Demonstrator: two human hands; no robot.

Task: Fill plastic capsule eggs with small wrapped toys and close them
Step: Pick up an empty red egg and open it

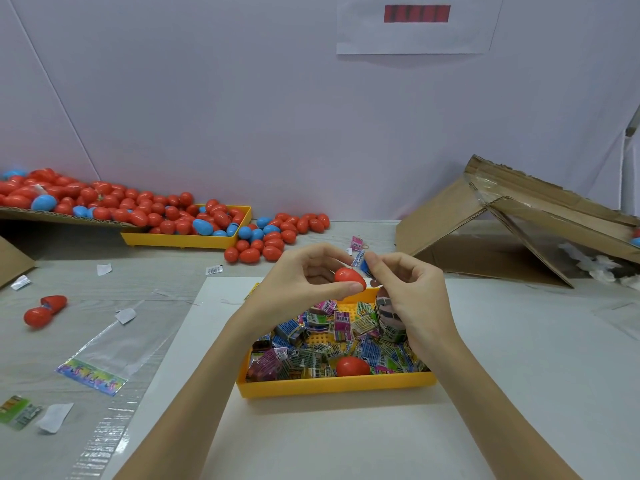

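Above tray [332, 388], egg [349, 278] in left hand [304, 282]

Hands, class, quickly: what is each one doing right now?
Left hand: pinches a red egg half between thumb and fingers.
Right hand: pinches a small blue wrapped toy at its fingertips, beside the egg half.

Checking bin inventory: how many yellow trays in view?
2. One yellow tray sits near, under the hands, holding wrapped toys and a red egg. The other yellow tray sits far left, heaped with red and blue eggs. More could be hidden behind the cardboard.
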